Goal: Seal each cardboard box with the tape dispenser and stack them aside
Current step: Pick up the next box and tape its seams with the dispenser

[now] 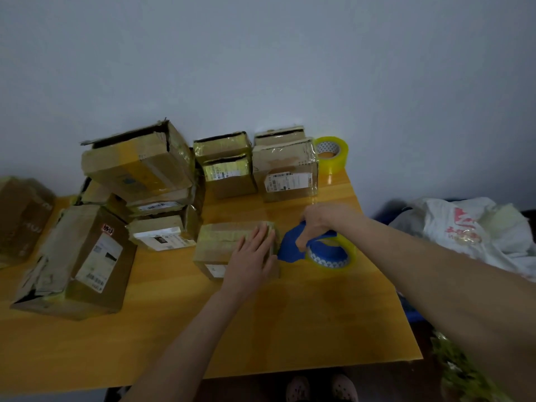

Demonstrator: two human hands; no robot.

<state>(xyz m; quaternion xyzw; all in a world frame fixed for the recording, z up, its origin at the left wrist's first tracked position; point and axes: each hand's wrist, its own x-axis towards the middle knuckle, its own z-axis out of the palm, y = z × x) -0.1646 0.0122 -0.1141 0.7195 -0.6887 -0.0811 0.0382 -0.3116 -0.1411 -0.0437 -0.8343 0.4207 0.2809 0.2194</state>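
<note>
1. My left hand lies flat on top of the small box, fingers straight and pressing down. I read that as pinning the flaps shut and stopping the box sliding while tape goes on.
2. My right hand is clenched round the tape dispenser, fingers curled over the blue body. The roll side sits low by the table, and the blue nose is right at the box's right edge. I can't tell whether it is touching.
3. The small box is mid-table, directly in front of me, near the stacks but apart from them. That leaves room to run the dispenser.
4. The top shows a glossy yellowish strip. Probably a tape pass is on, but I can't confirm the cut.
5. Back row against the wall: leaning stack, two-box stack and labelled box. They look parked as the aside pile.
6. The big torn box at left looks unsealed, so likely in the queue.
7. The spare tape roll is on the far corner, out of the work zone. There is a plastic bag off the table at right.
</note>
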